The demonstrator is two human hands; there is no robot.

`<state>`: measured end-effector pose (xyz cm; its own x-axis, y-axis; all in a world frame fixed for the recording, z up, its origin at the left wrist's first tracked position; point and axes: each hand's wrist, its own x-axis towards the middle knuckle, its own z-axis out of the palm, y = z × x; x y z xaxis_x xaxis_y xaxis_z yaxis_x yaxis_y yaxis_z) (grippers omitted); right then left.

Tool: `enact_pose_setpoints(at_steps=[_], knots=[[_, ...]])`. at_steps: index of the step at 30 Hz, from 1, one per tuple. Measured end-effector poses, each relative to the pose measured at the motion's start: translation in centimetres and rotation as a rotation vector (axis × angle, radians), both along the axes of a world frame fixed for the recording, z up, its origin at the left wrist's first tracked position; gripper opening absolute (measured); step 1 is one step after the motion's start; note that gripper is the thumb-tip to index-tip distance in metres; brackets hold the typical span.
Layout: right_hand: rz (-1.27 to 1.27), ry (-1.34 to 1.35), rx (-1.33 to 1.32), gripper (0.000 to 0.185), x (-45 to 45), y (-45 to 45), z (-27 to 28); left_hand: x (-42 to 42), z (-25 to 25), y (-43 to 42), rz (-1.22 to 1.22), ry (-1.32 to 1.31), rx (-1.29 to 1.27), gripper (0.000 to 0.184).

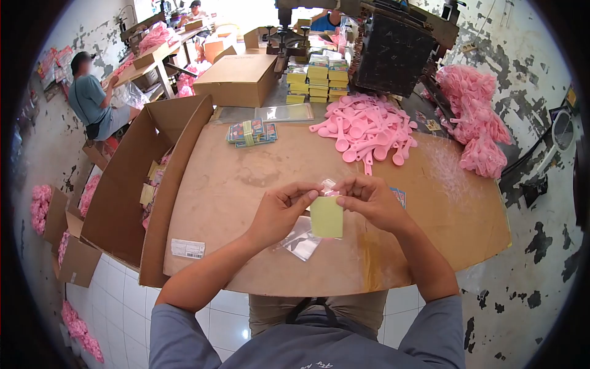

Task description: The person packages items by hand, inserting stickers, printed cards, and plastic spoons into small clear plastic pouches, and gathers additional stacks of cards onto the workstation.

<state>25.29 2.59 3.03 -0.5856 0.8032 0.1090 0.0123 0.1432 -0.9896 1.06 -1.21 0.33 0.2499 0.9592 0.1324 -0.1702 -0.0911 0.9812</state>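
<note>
Both of my hands meet over the middle of the cardboard-covered table. My left hand (284,208) and my right hand (373,202) pinch the top corners of a pale yellow card (326,219), thumbs toward me. Clear plastic and a bit of pink show between the fingertips above it; whether the card sits inside a bag I cannot tell. Beneath the card a clear plastic bag (302,245) lies on the cardboard. A blue printed card (399,196) is partly hidden behind my right hand.
Ahead lies a heap of pink plastic scoops (369,128), with banded card stacks (252,133) to its left. Yellow card bundles (318,74) and a closed carton (238,79) stand behind. An open box (114,203) flanks the table's left. Pink bagged scoops (473,111) hang right. A person (91,95) sits far left.
</note>
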Motion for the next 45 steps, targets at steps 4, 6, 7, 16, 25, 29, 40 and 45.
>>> enact_pose_setpoints(at_steps=[4, 6, 7, 16, 25, 29, 40, 45], knots=[[-0.052, 0.003, -0.036, 0.02, 0.3, -0.3, 0.2, -0.1, -0.5, 0.1, 0.004, 0.061, 0.036, 0.027], [-0.053, 0.007, -0.042, 0.018, 0.7, -0.3, -0.1, 0.1, -0.6, 0.0, 0.023, 0.094, 0.047, 0.026], [-0.05, 0.022, -0.042, 0.017, 0.9, -0.1, -0.5, 0.1, -0.7, 0.0, 0.032, 0.113, 0.054, 0.026], [-0.05, 0.036, -0.023, 0.015, 1.5, 0.6, -1.7, -0.6, -1.0, 0.6, 0.007, 0.204, 0.199, 0.022], [0.002, -0.02, 0.075, 0.019, 2.5, 0.9, -0.7, -0.9, -1.0, 0.9, -0.066, 0.18, 0.162, 0.021], [-0.04, -0.067, 0.086, 0.018, 2.1, 0.6, -1.0, -0.8, -0.7, 0.9, -0.055, 0.128, 0.016, 0.022], [0.013, -0.004, 0.073, 0.017, 1.9, 0.7, -1.9, -0.6, -1.4, 1.2, -0.032, 0.138, -0.029, 0.027], [0.004, 0.013, 0.035, 0.028, 1.9, 0.8, -2.5, -0.5, -1.2, 0.9, -0.031, 0.114, -0.025, 0.027]])
